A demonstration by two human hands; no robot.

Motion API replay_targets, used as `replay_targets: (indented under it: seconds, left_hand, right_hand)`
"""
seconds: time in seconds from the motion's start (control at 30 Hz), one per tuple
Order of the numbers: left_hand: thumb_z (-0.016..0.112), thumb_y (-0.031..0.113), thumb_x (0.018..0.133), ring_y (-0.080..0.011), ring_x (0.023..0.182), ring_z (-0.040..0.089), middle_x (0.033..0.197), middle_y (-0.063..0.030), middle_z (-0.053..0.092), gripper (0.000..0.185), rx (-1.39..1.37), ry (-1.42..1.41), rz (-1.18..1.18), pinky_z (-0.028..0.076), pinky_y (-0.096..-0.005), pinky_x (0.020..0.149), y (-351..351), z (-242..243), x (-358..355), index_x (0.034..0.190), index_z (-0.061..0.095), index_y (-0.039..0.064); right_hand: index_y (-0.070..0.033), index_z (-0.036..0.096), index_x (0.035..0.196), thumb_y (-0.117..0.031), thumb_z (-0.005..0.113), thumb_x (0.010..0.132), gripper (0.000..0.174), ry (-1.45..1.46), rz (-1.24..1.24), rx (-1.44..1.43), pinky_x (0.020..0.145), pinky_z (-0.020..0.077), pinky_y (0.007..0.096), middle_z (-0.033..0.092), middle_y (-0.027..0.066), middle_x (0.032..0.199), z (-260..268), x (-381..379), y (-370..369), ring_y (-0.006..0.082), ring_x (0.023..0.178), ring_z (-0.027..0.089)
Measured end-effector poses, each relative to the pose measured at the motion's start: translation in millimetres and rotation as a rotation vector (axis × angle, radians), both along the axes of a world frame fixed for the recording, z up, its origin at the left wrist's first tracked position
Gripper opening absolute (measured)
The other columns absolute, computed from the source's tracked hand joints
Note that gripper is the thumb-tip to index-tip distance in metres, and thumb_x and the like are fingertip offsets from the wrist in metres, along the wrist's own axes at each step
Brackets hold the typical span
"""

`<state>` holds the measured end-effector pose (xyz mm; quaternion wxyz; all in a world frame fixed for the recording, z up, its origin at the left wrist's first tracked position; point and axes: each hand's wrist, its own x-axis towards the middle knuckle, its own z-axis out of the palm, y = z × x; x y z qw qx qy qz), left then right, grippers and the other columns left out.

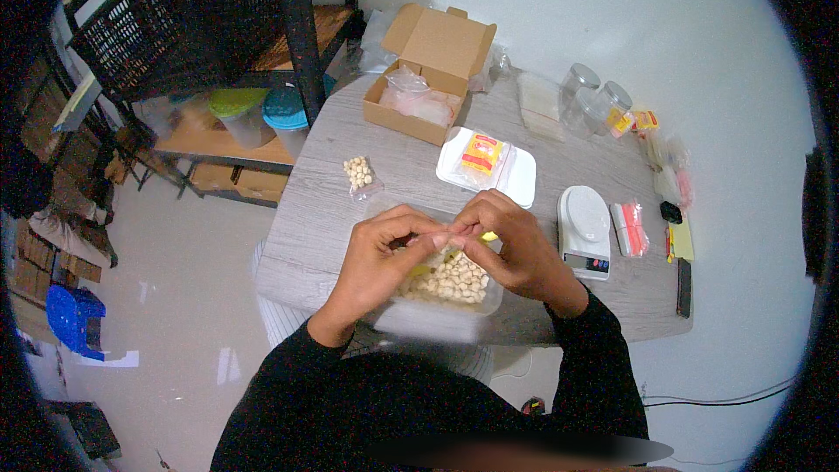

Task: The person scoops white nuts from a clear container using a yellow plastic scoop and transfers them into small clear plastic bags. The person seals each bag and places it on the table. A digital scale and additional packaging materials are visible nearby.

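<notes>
Both my hands meet above a clear plastic tub [491,305] holding many small cream-coloured pieces [459,280]. My left hand [387,252] and my right hand [508,246] pinch the top edge of a small clear plastic bag between thumbs and fingertips; the fingers mostly hide the bag, and its contents are unclear. Something yellow shows in the tub beneath the fingers. A filled small zip bag [358,174] of similar pieces lies on the table beyond my left hand. A white lid or tray [521,190] carries clear bags and a yellow-and-red label [482,154].
An open cardboard box [405,123] of plastic bags stands at the back. To the right are a white digital kitchen scale [585,226], a stack of small bags [630,229] and a dark phone-like object [683,288]. Clear jars [582,105] stand near the wall.
</notes>
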<state>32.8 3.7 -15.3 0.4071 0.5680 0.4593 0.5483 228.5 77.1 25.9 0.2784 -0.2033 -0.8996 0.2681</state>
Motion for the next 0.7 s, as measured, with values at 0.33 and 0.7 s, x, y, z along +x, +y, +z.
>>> replay_targets:
  seconds: [0.33, 0.7]
  left_hand:
    - [0.072, 0.011, 0.090, -0.0095, 0.087, 0.063, 0.092, -0.0037, 0.070, 0.011, -0.135, -0.153, -0.003, 0.050, -0.0243, 0.078, -2.2, 1.8, 5.5, 0.095, 0.071, 0.000]
    - [0.071, 0.009, 0.092, -0.0071, 0.077, 0.060, 0.085, -0.0021, 0.070, 0.008, -0.101, -0.099, 0.055, 0.049, -0.0240, 0.071, -0.7, -7.9, 2.5, 0.091, 0.070, 0.001]
  right_hand:
    - [-0.004, 0.064, 0.095, -0.022, 0.066, 0.090, 0.019, -0.132, -0.048, -0.110, 0.080, 0.0490, 0.0427, 0.062, 0.0154, 0.092, 0.3, 3.8, 3.5, 0.0351, 0.091, 0.061]
    - [-0.004, 0.064, 0.098, -0.020, 0.067, 0.090, 0.018, -0.109, -0.050, -0.139, 0.079, 0.0494, 0.0410, 0.062, 0.0147, 0.092, 0.9, -1.2, 0.4, 0.0336, 0.090, 0.061]
